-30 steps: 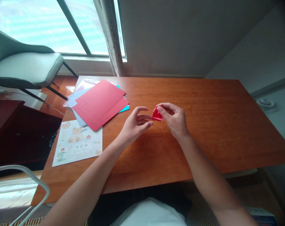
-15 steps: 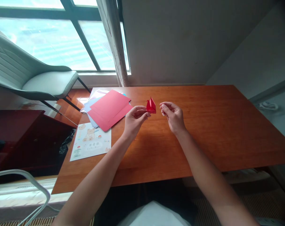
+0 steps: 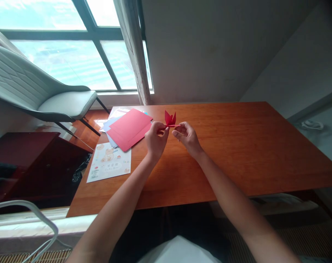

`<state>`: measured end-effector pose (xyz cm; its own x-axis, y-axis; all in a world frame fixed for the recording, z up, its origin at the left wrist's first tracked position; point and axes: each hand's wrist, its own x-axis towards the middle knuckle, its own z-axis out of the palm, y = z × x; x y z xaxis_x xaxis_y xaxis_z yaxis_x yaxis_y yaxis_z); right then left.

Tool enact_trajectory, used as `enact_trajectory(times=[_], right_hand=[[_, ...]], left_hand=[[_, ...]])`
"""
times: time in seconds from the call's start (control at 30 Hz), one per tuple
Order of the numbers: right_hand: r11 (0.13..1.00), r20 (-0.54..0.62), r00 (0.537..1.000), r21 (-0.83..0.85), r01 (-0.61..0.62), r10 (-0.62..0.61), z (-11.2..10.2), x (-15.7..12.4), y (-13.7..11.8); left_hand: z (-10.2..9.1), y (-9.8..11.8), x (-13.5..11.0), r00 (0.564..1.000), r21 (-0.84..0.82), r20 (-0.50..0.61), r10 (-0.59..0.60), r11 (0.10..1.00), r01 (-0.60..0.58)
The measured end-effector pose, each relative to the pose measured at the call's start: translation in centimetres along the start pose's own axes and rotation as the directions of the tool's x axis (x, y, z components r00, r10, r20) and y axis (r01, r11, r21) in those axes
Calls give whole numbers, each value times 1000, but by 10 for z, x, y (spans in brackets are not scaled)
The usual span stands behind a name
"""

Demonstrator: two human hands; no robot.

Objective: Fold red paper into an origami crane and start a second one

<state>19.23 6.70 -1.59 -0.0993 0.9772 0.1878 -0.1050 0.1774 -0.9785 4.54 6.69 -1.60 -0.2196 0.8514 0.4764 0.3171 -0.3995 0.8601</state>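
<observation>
A small folded red paper figure (image 3: pixel 170 119) is held up above the wooden table (image 3: pixel 237 146). My left hand (image 3: pixel 155 138) pinches its lower left part between thumb and fingers. From the right, my right hand (image 3: pixel 185 135) pinches a thin point of the same figure. Both hands hover over the table's middle, close together.
A stack of red, blue and white paper sheets (image 3: pixel 127 126) lies at the table's far left, with a printed bear card (image 3: pixel 109 162) in front of it. A grey chair (image 3: pixel 45 98) stands by the window. Walls close the far and right sides.
The red figure passed from my right hand to my left, then my right hand came back and pinched it too. The view tilted up.
</observation>
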Motion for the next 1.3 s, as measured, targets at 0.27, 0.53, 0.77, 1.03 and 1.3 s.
enact_trajectory(times=[0.27,0.53,0.77,1.03,1.3], right_hand=[[996,-135,990,87,-25,37,0,6,1],[963,-166,980,-262,68,-114,-16,5,1],[919,-91,980,-372,130,-176,-16,3,0],[941,-38,992,-324,98,-116,-15,5,6],[937,-31,967,258,-235,251,-19,8,7]], left_hand=[[5,0,-9,980,333,102,172,922,-196],[0,-1,-2,970,-180,169,-174,962,204],[-9,-4,6,921,-193,316,-227,935,296],[-13,4,4,826,-162,507,-248,913,373],[-18,5,5,782,-356,552,-291,765,536]])
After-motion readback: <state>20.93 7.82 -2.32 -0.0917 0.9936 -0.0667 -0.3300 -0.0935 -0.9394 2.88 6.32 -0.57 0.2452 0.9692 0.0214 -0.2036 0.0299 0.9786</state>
